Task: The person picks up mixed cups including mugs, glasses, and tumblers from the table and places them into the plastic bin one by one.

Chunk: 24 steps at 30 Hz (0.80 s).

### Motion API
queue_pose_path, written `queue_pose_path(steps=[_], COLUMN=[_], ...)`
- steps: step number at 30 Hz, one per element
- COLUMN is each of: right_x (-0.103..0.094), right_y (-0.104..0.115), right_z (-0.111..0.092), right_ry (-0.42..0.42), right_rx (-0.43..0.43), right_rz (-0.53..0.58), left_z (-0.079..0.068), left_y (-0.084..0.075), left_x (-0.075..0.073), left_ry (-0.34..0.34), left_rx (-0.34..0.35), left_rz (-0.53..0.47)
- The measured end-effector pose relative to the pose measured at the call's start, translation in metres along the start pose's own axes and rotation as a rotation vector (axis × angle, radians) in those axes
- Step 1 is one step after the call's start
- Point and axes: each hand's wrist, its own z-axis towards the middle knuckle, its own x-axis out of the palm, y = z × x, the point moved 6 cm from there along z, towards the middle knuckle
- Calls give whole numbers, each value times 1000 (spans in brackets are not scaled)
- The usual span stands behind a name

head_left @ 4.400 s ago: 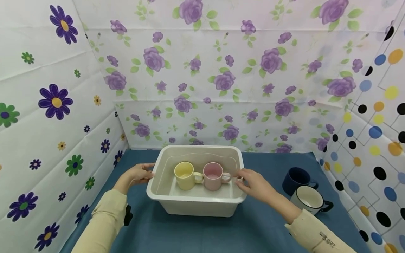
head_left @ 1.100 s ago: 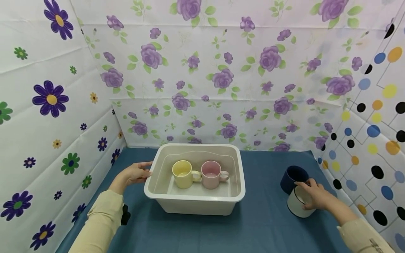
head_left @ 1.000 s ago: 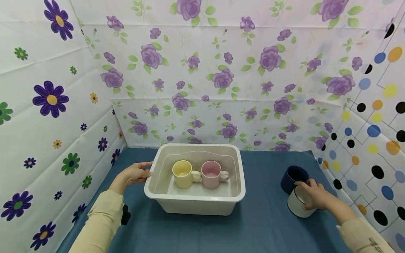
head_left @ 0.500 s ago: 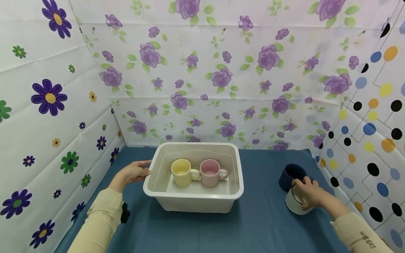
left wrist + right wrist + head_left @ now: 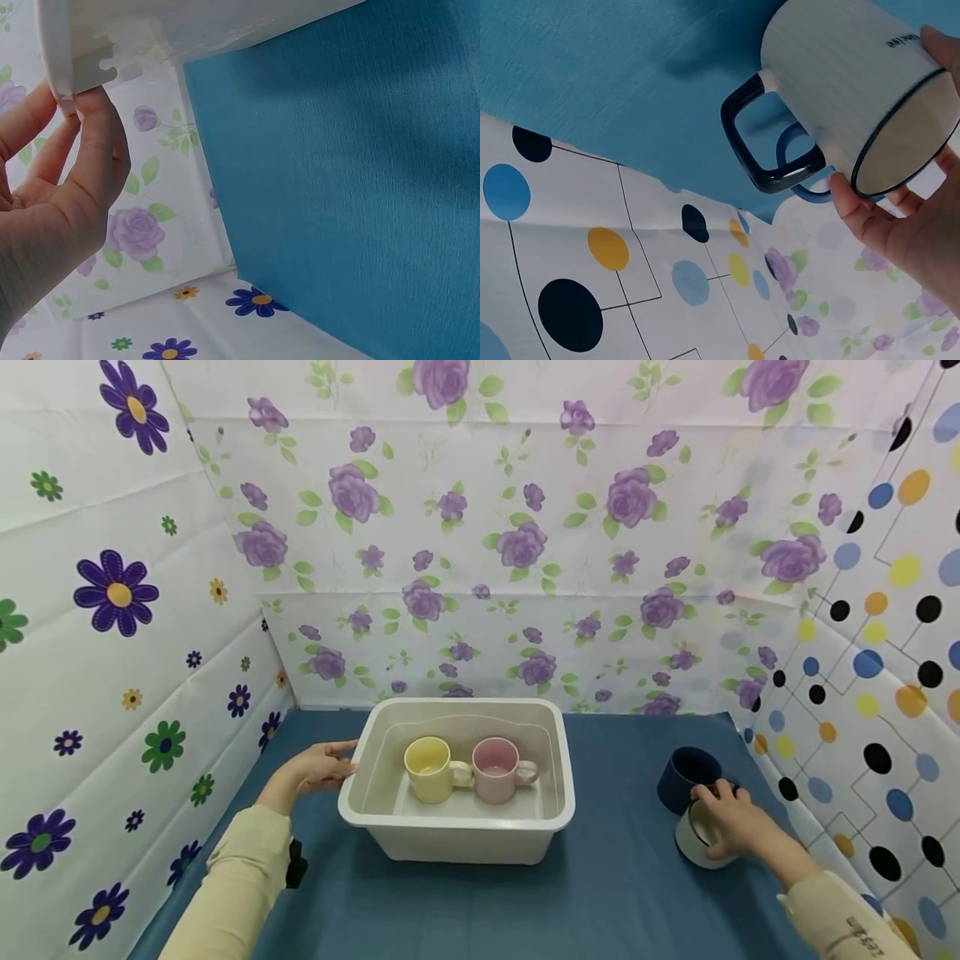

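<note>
Probably stiff, smooth, chippable and fairly light, the white mug (image 5: 692,841) is near the right edge of the blue surface (image 5: 480,910); the rim, which the right hand (image 5: 737,822) grips, or handle suits holding. The left hand (image 5: 318,767) pinches the tub (image 5: 457,846) by its rim.

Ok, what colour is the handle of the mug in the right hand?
Black, or very nearly so; the handle shows best in the right wrist view.

- Left sleeve (image 5: 234,877), lower left of head view: pale cream, creased; black item (image 5: 297,864) at its edge.
- Right sleeve (image 5: 832,902), lower right: pale cream, dark marking (image 5: 865,937).
</note>
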Motion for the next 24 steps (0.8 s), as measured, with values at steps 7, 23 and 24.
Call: queue_pose_path(steps=[7,23,24], right_x=[4,7,8], right_y=[-4,8,9], right_z=[-2,-8,-9], right_ry=[-49,-157,-164], right_rx=[49,63,64], right_rz=[-13,-171,-182], left_z=[2,2,2], left_y=[1,-1,-1], left_x=[-1,1,1], left_ry=[6,29,31], left_rx=[7,22,24], left_rz=[5,-2,-8])
